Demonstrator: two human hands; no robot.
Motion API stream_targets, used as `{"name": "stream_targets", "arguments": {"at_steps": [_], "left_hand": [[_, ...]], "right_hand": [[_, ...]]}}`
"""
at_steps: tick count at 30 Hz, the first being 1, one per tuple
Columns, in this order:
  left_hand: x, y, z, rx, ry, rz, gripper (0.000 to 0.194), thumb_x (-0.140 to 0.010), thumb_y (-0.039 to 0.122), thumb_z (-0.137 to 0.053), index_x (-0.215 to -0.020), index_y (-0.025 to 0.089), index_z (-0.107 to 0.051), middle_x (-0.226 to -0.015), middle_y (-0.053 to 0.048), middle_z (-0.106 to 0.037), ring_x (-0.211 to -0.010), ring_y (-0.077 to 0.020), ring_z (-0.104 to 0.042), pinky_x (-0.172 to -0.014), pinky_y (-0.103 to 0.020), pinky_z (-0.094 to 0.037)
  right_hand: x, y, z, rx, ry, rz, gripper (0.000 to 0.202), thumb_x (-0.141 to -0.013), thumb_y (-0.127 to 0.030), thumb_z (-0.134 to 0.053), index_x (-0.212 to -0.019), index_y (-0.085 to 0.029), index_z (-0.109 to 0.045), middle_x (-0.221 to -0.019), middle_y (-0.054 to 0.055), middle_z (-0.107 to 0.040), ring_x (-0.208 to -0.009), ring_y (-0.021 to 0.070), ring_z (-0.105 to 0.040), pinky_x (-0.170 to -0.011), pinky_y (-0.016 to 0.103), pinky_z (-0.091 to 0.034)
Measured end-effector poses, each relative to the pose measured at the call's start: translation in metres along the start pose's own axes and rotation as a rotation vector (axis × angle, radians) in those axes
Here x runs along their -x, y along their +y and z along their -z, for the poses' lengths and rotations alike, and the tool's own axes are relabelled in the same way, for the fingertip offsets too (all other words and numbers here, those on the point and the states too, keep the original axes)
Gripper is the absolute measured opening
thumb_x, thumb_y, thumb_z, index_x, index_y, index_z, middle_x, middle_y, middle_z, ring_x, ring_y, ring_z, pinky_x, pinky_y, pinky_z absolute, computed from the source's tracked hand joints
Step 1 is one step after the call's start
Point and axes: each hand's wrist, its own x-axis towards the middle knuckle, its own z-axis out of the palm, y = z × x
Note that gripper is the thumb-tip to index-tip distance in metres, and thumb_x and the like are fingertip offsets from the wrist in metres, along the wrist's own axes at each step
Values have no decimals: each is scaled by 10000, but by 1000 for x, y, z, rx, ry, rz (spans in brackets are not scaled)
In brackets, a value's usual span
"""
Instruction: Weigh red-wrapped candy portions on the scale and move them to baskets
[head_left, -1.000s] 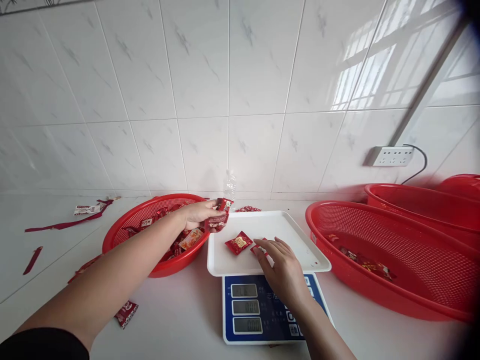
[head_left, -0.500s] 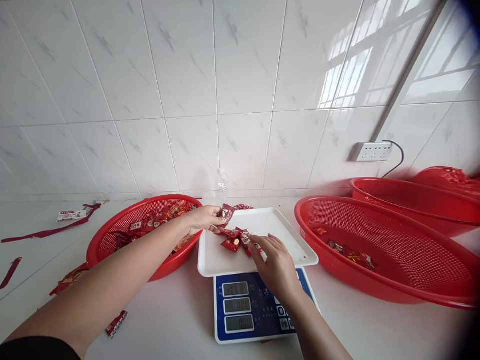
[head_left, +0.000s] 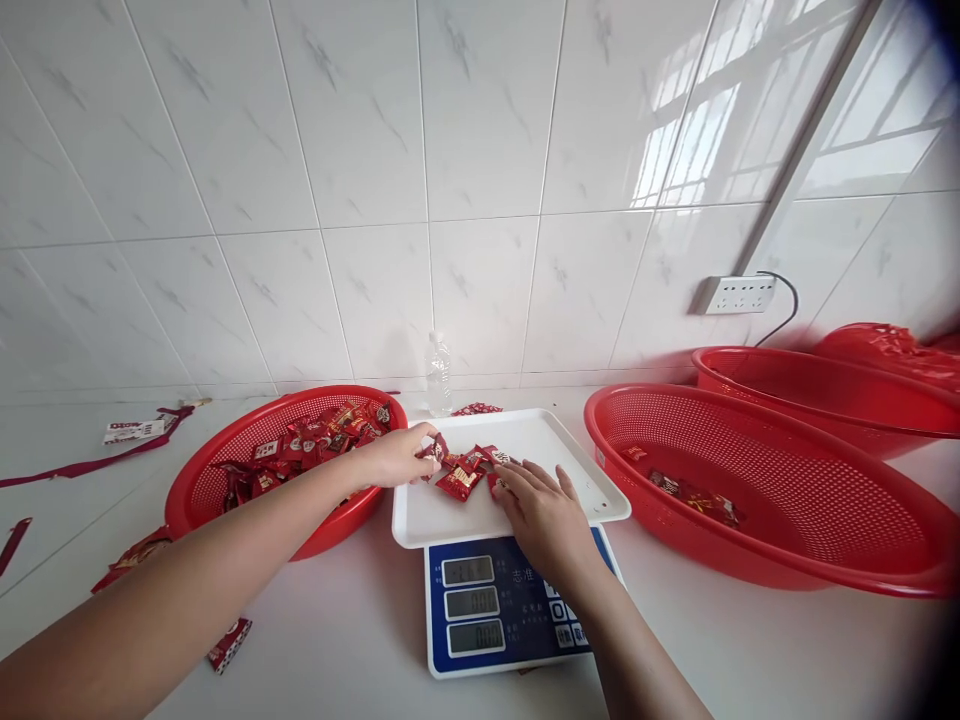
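Several small red wrapped snack packets lie in a loose pile on the white tray of a digital scale. At the tray's left side my left hand is closed on a red snack packet, partly covered by the fingers. My right hand lies over the pile's right end, fingers stretched out and fingertips touching packets there. Part of the pile is hidden under that hand. Left of the tray, a red perforated basket holds many similar packets, partly behind my left forearm.
To the right, a large red basket has a few packets at its bottom, with another red basket behind. A clear plastic bottle stands by the tiled wall. A dark red ribbon and loose wrappers lie on the left tabletop.
My left hand has lowered its packet toward the pile and turned it. My right hand has stayed near the pile, its fingers now flatter. The view has shifted slightly.
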Motion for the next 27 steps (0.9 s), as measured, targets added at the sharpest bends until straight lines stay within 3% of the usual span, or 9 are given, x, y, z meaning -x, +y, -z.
{"name": "stream_targets", "arguments": {"at_steps": [5,8,11,13,17,20,27], "left_hand": [[1,6,-13,-127,-32,-72,352,-766,370,-606,-1087,229,-579,-871,-6,-684,-805,-210,-637,-675,-272,-453],[1,8,-16,-214,45,-76,477,-778,385,-593,-1215,204,-536,-1019,-82,-683,-963,-292,-617,-794,-341,-438],[1,5,-21,-254,109,-77,658,-795,405,-580,-1383,178,-393,-1373,-170,-502,-1258,-353,-447,-984,-403,-347],[-1,2,-26,-254,93,-78,706,-810,447,-564,-1426,188,-338,-1497,-157,-358,-1360,-337,-332,-1057,-396,-284],[-6,2,-40,-182,1,-122,797,-839,540,-508,-1491,206,-193,-1572,-112,-196,-1424,-285,-223,-1124,-377,-215],[-13,6,-48,-121,15,-217,897,-817,584,-529,-1506,182,-119,-1589,-120,-94,-1448,-281,-122,-1157,-401,-149],[-39,19,-57,-266,4,-250,925,-784,715,-474,-1502,222,-162,-1590,-141,-50,-1449,-336,29,-1130,-559,-49]], "right_hand": [[-5,7,7,23,66,-75,341,-961,-253,-347,-1151,-238,-629,-1160,83,-680,-1114,261,-596,-990,554,-358],[-6,10,11,33,96,-109,339,-961,-255,-344,-1115,-217,-644,-1087,84,-708,-1031,254,-637,-974,505,-381],[-5,13,10,47,98,-139,324,-949,-253,-365,-1088,-206,-653,-952,88,-738,-904,257,-673,-944,497,-396],[-4,14,8,48,91,-146,312,-935,-234,-377,-1067,-210,-659,-882,79,-745,-842,252,-682,-936,498,-397],[-4,14,4,14,97,-133,304,-926,-223,-383,-1038,-234,-664,-850,52,-749,-800,224,-686,-955,476,-392],[-6,15,7,-20,148,-133,319,-938,-249,-361,-1047,-230,-660,-926,57,-747,-854,226,-683,-962,469,-395],[-11,18,22,-72,310,-183,347,-946,-344,-366,-1034,-201,-670,-914,75,-741,-853,231,-673,-853,407,-470]]}}
